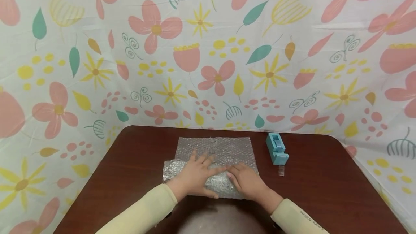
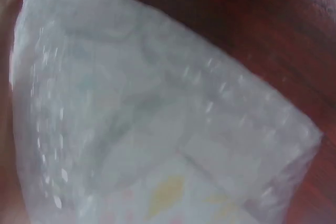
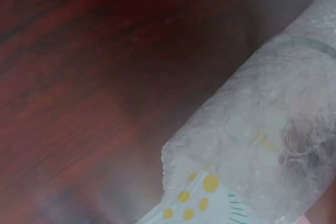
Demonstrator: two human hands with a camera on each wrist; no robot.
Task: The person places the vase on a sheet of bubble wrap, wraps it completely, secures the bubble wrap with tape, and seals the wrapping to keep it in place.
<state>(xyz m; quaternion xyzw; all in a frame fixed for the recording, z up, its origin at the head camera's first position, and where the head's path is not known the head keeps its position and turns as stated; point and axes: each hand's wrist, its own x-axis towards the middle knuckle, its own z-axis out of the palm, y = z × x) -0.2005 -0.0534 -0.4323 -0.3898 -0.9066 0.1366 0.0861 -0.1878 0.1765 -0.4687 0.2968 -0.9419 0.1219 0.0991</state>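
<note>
Clear bubble wrap [image 1: 232,150] lies on the table, its far part flat and its near part folded into a thick bundle [image 1: 172,169]. My left hand [image 1: 196,176] rests on the bundle with its fingers spread toward the flat sheet. At the bundle's right end, my right hand [image 1: 249,181] presses down, fingers pointing left, near the left index fingertip. Layers of bubble wrap [image 2: 131,77] fill much of the left wrist view. The right wrist view shows the bundle's rounded side [image 3: 236,119]. Whatever may lie inside the bundle is hidden.
A light-blue tape dispenser [image 1: 277,150] stands to the right of the wrap. A short clear strip of tape [image 1: 281,170] hangs near its front end. The dark brown table [image 1: 136,161] has a floral cloth [image 1: 208,53] behind it and along its sides.
</note>
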